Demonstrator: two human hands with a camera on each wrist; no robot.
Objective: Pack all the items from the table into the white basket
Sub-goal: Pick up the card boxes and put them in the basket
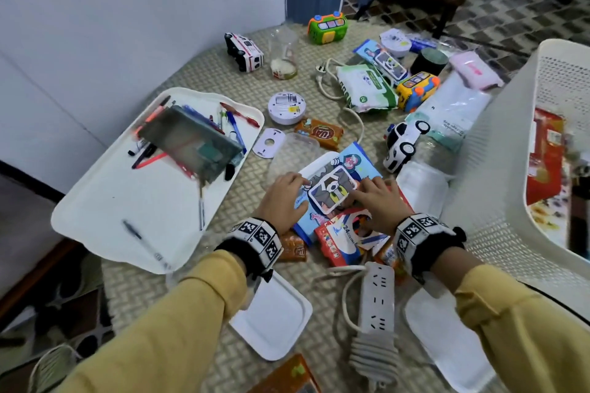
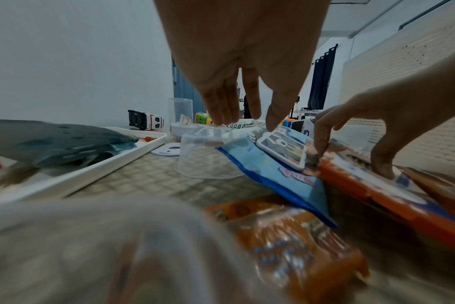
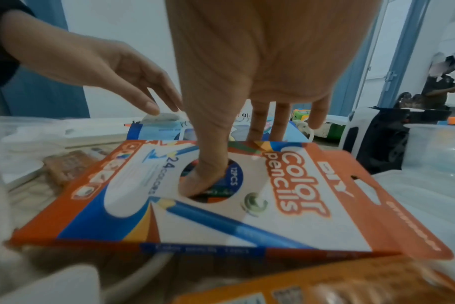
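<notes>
Nearest you, your right hand (image 1: 380,201) comes down on the color pencils box (image 3: 221,197) with fingers spread wide, the thumb set in the round window of the box and the fingertips reaching past its far edge onto the blue wipes pack (image 1: 335,188). Your left hand (image 1: 281,198) is also wide, fingers straight, tips at the pack's far left corner beside the clear tub (image 2: 203,156); neither hand has closed on anything yet.

To do this pickup well, I'd choose 1 item. The pack lies tilted across the box, so lift the pack first with both hands at its edges, thumbs under. It looks soft and may sag, so support its middle. Then swing it right to the white basket (image 1: 523,150), which stands just beside the pile, and lower it in rather than drop it.

Much is hard to read. Blur smears the orange snack packets (image 2: 294,246) in the foreground of the left wrist view. The basket's contents show only as a red carton (image 1: 546,156) behind its rim. What lies beneath the pack and box is hidden. On the white tray (image 1: 105,214) the pens and grey pouch are streaked, and the far toys sit too small for detail.
</notes>
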